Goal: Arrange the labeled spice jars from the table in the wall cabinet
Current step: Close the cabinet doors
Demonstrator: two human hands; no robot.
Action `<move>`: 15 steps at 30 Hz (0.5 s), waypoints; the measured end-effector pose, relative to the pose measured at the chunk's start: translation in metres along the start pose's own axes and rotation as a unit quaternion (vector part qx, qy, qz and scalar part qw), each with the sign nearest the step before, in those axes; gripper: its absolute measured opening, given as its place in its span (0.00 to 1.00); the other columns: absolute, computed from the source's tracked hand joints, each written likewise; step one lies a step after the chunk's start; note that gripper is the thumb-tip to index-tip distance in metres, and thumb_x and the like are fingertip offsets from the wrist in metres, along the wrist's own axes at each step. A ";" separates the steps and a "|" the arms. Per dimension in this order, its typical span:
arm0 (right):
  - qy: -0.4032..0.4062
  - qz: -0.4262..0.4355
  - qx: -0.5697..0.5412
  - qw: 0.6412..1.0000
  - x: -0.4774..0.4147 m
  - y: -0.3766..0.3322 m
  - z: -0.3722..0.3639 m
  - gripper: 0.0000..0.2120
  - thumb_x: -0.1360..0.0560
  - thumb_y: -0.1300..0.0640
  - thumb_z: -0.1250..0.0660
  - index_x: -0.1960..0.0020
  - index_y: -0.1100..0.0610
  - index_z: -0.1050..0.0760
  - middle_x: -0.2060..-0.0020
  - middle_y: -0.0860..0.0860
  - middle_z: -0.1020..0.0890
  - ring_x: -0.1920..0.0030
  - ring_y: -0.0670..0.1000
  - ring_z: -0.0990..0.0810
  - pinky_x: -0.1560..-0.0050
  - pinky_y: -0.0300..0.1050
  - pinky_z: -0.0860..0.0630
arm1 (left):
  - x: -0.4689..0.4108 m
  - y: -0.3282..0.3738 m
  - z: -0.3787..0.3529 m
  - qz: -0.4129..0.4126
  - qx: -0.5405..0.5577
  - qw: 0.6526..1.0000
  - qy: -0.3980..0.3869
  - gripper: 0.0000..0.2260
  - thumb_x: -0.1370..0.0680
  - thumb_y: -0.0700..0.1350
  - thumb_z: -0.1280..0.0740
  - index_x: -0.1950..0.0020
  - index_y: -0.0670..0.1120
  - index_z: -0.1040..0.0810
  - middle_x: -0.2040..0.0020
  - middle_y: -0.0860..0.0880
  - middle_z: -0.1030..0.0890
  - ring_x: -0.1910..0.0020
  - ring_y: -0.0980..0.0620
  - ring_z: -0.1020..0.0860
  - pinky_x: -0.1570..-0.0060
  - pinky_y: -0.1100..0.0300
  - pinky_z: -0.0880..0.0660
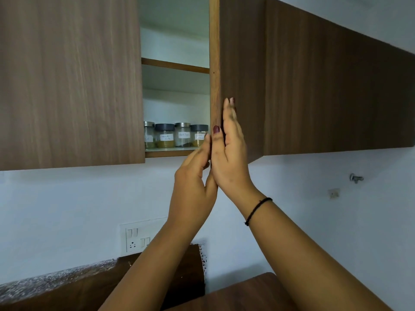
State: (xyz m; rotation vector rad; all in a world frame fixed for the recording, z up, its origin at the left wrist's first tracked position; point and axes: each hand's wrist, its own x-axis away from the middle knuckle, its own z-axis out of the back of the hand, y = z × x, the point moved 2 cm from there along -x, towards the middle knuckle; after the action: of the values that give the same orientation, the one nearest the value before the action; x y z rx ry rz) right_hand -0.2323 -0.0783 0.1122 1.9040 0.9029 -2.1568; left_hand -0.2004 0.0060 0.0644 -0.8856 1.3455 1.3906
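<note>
The brown wall cabinet stands partly open. Its right door [241, 70] is swung out edge-on toward me. Several labelled spice jars [174, 135] stand in a row on the bottom shelf [166, 150], some with steel lids and some with dark lids. My right hand [229, 151] lies flat against the outer face of the open door, fingers straight and thumb at the door's edge. My left hand [195, 173] is at the door's lower edge from the inner side, with its fingers curled round that edge. The rightmost jar is partly hidden behind my left fingers.
The left cabinet door [69, 81] is closed. An upper shelf [175, 65] shows nothing on it. A white switch and socket panel [139, 237] is on the wall below. A dark wooden table edge [247, 288] lies at the bottom. A small tap [356, 178] sticks out of the right wall.
</note>
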 end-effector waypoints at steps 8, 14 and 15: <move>-0.038 0.046 0.028 0.998 -0.006 0.010 -0.033 0.27 0.17 0.56 0.43 0.20 0.54 0.48 0.20 0.48 0.46 0.21 0.45 0.49 0.22 0.48 0.45 | -0.005 -0.028 0.014 -0.019 -0.119 0.993 0.020 0.24 0.18 0.41 0.37 0.22 0.46 0.36 0.26 0.50 0.30 0.29 0.60 0.33 0.34 0.76 0.38; -0.038 0.092 0.077 0.992 -0.011 0.022 -0.050 0.26 0.17 0.54 0.44 0.21 0.55 0.46 0.21 0.50 0.45 0.21 0.46 0.48 0.24 0.42 0.46 | -0.007 -0.045 0.017 -0.001 -0.183 0.983 0.030 0.24 0.18 0.49 0.41 0.22 0.48 0.35 0.26 0.52 0.29 0.29 0.56 0.30 0.35 0.71 0.36; -0.044 0.097 0.074 0.992 -0.011 0.024 -0.052 0.26 0.17 0.54 0.44 0.21 0.55 0.46 0.20 0.50 0.45 0.21 0.47 0.48 0.24 0.43 0.46 | -0.007 -0.048 0.017 -0.001 -0.197 0.980 0.031 0.24 0.18 0.49 0.42 0.22 0.48 0.35 0.26 0.51 0.29 0.29 0.56 0.30 0.35 0.69 0.35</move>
State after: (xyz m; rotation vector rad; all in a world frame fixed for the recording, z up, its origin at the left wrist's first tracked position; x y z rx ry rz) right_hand -0.1745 -0.0747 0.1133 1.8571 0.5311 -2.2239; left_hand -0.1511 0.0178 0.0598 -1.1969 1.1312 1.6719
